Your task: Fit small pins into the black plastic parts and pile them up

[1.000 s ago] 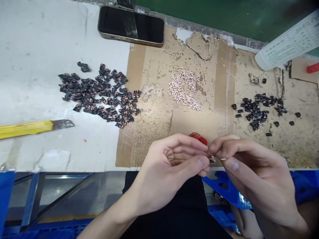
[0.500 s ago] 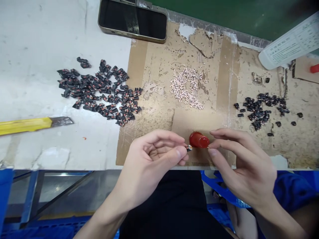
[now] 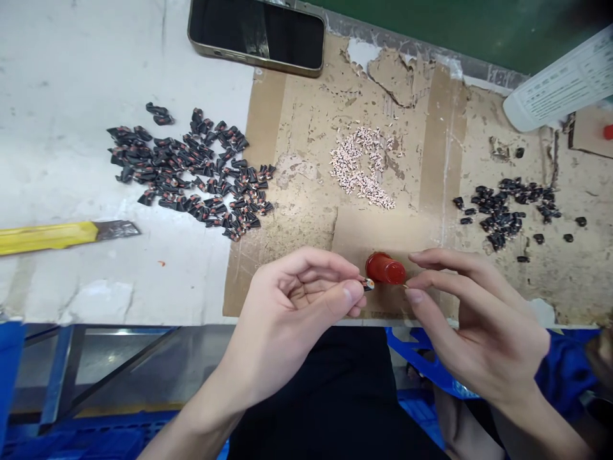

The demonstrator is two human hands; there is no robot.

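My left hand (image 3: 306, 306) pinches a small black piece (image 3: 368, 284) between thumb and forefinger, its pale and orange end facing right. Thumb and forefinger of my right hand (image 3: 472, 313) are closed on a tiny thin light-coloured bit (image 3: 405, 287), too small to name. Between the two hands a red plastic cup (image 3: 385, 269) sits on the cardboard. Beyond it is a scatter of tiny pinkish pieces (image 3: 357, 167). Many black pieces with reddish patches (image 3: 179, 169) are heaped to the left, and smaller black pieces (image 3: 500, 214) to the right.
A yellow utility knife (image 3: 52, 237) lies at the left with its blade exposed. At the back are a phone (image 3: 258, 35) and, to the right, a white printed container (image 3: 560, 80). Worn cardboard (image 3: 301, 223) covers part of the white table (image 3: 191, 281). Another person's blue clothing (image 3: 565, 370) shows at lower right.
My right hand has shifted slightly to the right, a little farther from my left hand. My left hand keeps its pinch on the black piece. The whole view has also shifted slightly.
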